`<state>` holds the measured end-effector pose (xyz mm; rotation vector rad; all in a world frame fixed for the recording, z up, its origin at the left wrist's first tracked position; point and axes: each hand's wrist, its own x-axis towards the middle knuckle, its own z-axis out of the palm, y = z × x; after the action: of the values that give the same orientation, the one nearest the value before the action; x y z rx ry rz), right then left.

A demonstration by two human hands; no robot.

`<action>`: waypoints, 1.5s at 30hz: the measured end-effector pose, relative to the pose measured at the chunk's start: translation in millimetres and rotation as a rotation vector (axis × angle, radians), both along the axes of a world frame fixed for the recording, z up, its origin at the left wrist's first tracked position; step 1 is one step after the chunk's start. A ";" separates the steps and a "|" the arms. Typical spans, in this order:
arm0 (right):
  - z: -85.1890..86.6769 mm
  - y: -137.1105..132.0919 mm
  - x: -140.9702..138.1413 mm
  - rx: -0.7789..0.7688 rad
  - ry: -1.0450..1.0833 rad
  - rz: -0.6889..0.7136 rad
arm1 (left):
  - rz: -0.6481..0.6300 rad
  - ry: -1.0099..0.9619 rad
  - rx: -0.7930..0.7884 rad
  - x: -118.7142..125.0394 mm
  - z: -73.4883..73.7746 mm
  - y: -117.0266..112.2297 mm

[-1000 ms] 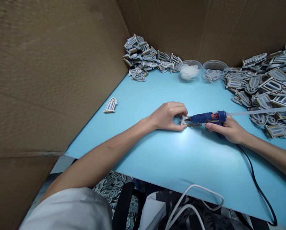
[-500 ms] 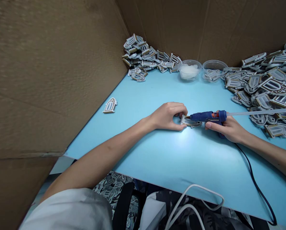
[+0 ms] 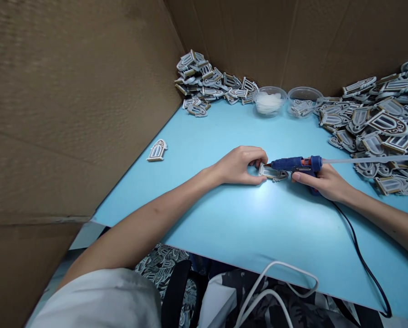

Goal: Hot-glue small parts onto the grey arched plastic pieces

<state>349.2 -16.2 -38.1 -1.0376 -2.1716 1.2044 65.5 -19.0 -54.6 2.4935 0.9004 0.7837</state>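
My left hand (image 3: 242, 165) grips the left end of a small arched window-shaped piece (image 3: 273, 173) between thumb and fingers, on the blue tabletop. My right hand (image 3: 322, 182) is wrapped round the handle of a blue hot glue gun (image 3: 293, 164). The gun points left, its nozzle at the piece's upper edge near my left fingertips. A long translucent glue stick (image 3: 371, 160) sticks out of the gun's back. Whether the nozzle touches the piece, I cannot tell.
One arched piece (image 3: 156, 151) lies alone at left. Piles of pieces stand at the back (image 3: 207, 82) and right (image 3: 378, 123). Between them are a clear tub of white bits (image 3: 269, 103) and another tub (image 3: 304, 104). A black cord (image 3: 361, 255) trails right; cardboard walls (image 3: 88, 114) enclose the table.
The glue gun's nozzle has shifted slightly left and up along the piece, toward its upper left corner. My left hand stays almost still on the piece.
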 end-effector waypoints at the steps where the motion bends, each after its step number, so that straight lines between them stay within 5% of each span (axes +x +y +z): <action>1: 0.4 -0.1 -0.3 0.004 0.000 -0.001 | -0.001 0.000 -0.003 0.1 0.2 0.0; 7: -1.4 -0.8 0.3 0.025 0.010 -0.024 | 0.011 0.006 -0.028 0.4 0.7 -0.2; 16: -10.7 -2.8 8.2 0.086 0.229 -0.360 | 0.020 -0.016 -0.019 -0.7 0.9 0.3; 22: -7.9 -4.3 4.8 0.115 0.243 -0.436 | 0.029 -0.010 -0.019 -1.0 1.6 0.1; 40: -14.5 4.4 10.6 -0.022 0.081 -0.137 | 0.029 0.016 -0.023 -1.7 2.3 0.6; 45: -11.2 3.2 8.1 -0.020 0.045 -0.154 | 0.012 0.012 -0.024 -1.6 2.0 1.0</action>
<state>357.3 -12.9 -49.3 -1.1527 -2.0094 1.1697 63.9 -18.0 -52.6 2.4766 0.9242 0.7580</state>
